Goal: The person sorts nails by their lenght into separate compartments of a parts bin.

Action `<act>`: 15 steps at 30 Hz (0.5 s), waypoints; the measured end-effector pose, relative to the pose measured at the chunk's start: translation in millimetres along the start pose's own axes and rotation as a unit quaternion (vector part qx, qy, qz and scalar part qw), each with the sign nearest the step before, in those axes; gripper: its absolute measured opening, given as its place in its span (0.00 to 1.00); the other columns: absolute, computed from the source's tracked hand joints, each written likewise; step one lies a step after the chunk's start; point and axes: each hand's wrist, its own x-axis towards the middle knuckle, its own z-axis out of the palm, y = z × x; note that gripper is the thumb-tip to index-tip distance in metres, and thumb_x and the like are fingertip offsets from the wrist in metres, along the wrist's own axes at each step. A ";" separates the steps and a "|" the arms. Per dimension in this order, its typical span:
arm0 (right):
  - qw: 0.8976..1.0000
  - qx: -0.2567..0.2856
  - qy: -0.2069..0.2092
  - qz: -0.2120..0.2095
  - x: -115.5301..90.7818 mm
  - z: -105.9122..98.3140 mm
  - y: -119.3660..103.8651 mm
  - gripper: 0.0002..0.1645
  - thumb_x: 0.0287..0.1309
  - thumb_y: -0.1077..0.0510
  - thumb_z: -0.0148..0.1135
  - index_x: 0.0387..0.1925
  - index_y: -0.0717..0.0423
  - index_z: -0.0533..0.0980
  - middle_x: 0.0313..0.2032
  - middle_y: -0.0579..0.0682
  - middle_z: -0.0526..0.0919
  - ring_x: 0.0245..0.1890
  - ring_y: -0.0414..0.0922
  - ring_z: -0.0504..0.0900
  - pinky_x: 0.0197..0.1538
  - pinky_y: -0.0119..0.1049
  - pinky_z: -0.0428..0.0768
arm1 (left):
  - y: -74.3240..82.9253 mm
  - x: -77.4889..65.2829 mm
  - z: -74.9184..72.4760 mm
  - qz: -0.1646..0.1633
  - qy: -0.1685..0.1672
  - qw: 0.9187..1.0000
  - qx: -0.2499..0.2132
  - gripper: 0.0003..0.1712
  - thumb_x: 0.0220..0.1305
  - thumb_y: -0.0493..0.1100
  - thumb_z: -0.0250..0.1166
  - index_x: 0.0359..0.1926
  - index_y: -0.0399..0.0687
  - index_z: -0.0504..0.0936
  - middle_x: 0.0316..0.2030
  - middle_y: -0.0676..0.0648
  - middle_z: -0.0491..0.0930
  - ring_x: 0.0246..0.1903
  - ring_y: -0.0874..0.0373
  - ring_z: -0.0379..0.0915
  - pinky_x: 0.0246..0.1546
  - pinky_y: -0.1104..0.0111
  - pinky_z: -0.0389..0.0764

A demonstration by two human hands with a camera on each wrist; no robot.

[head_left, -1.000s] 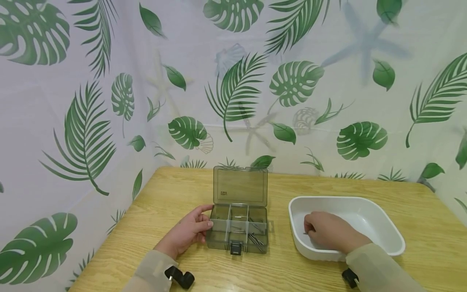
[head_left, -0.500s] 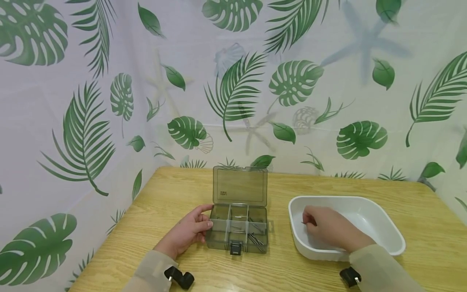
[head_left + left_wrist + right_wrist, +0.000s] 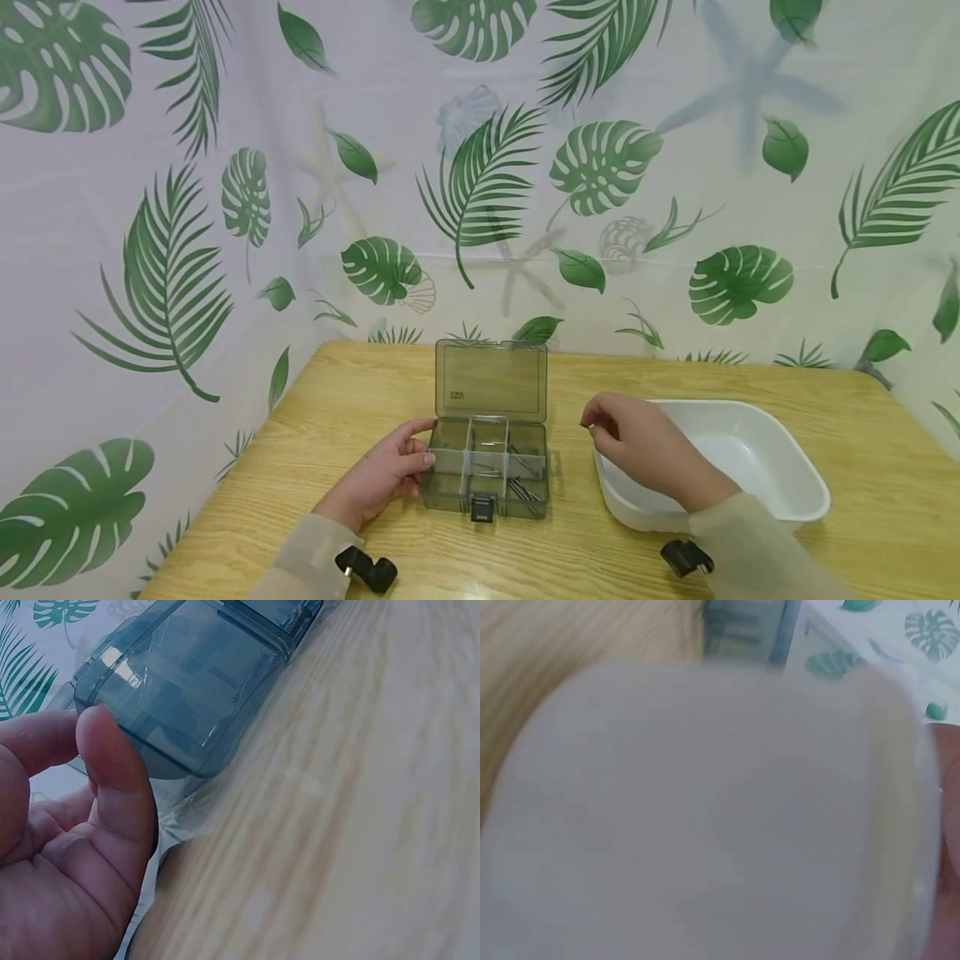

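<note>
A smoky see-through compartment box (image 3: 450,492) stands on the table with its lid (image 3: 491,382) raised. Several thin metal pins or screws (image 3: 522,493) lie in its front right compartment. My left hand (image 3: 381,473) holds the box at its left side, thumb on the near wall and index finger along the side. In the left wrist view the thumb (image 3: 112,761) touches the box's corner. My right hand (image 3: 648,446) is over the left rim of a white tray (image 3: 806,492), pinching a small thin dark piece (image 3: 585,427) whose kind I cannot tell.
The wooden table (image 3: 570,558) carries the box at the middle and the tray to its right. Behind stands a leaf-patterned cloth (image 3: 660,275). In the right wrist view the tray's wall (image 3: 697,810) fills most of the picture.
My right hand has risen out of the tray and moved left to its rim, with the small dark piece between its fingertips. The left hand stays on the box.
</note>
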 end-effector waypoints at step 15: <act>0.997 -0.015 -0.040 -0.058 39.3 40.5 -49.2 0.08 0.66 0.65 0.59 0.40 0.52 0.82 0.33 0.39 0.78 0.31 0.39 0.74 0.38 0.38 0.77 | -0.5 0.2 0.5 0.003 0.001 1.000 -0.001 0.38 0.75 0.40 0.61 0.79 0.47 0.54 0.40 0.46 0.70 0.28 0.57 0.64 0.27 0.68 0.77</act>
